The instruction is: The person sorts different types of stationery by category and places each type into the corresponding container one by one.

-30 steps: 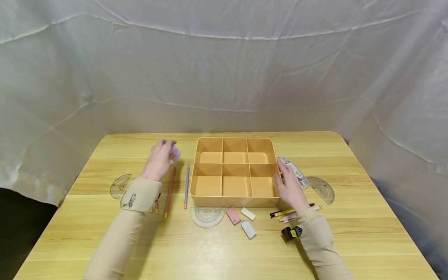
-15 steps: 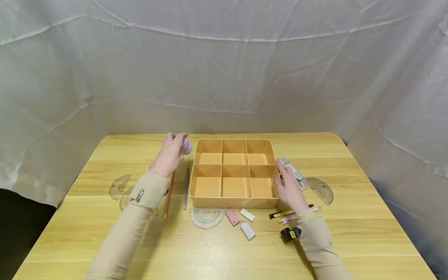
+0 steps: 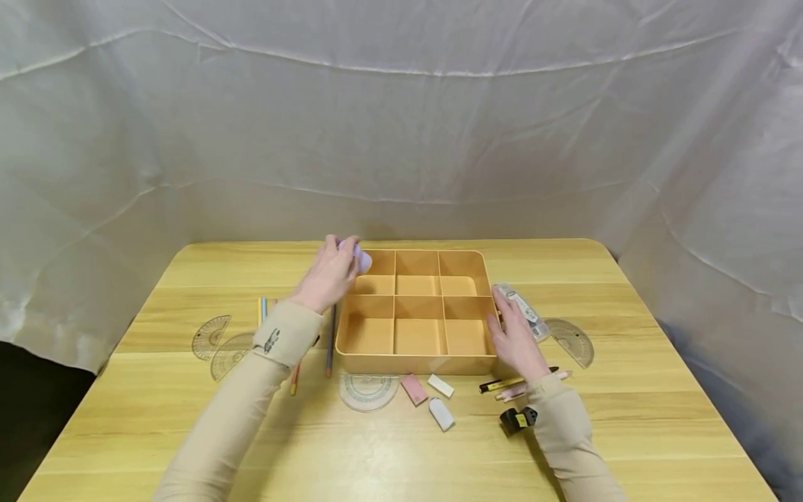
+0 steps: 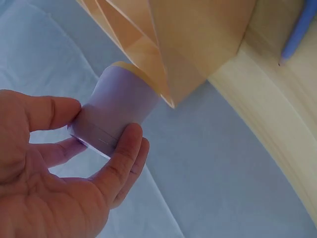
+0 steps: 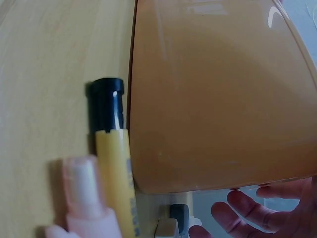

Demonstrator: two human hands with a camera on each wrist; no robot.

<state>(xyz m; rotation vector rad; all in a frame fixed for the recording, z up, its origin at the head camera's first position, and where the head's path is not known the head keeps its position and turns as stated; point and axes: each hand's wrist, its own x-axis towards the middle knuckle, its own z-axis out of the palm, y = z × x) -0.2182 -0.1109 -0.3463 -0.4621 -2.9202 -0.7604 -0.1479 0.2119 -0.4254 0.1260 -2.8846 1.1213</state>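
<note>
Lilac cylinder (image 4: 116, 109) is gripped by the left hand (image 3: 327, 275), the thumb and fingers (image 4: 128, 146) pinched round one end, its yellow-edged end pointing away from them. In the head view it overlaps the far left corner of the sectioned box (image 3: 414, 364), just past the left fingertips; whether it touches the rim I cannot tell. The right hand (image 3: 517, 341) rests at the box's right wall, its fingers loosely bent and clasping nothing, perhaps to steady it. Beside these right fingers, on their outer side, lies a clear case (image 3: 530, 315); nearer the person than them is a yellow-and-black pen (image 3: 502, 385).

The step in hand seems to be placing the cylinder into the compartment nearest the left fingers. The next move likely calls for clearing the rim inward, lowering it, then spreading the left fingers while the right ones brace the box.
</note>
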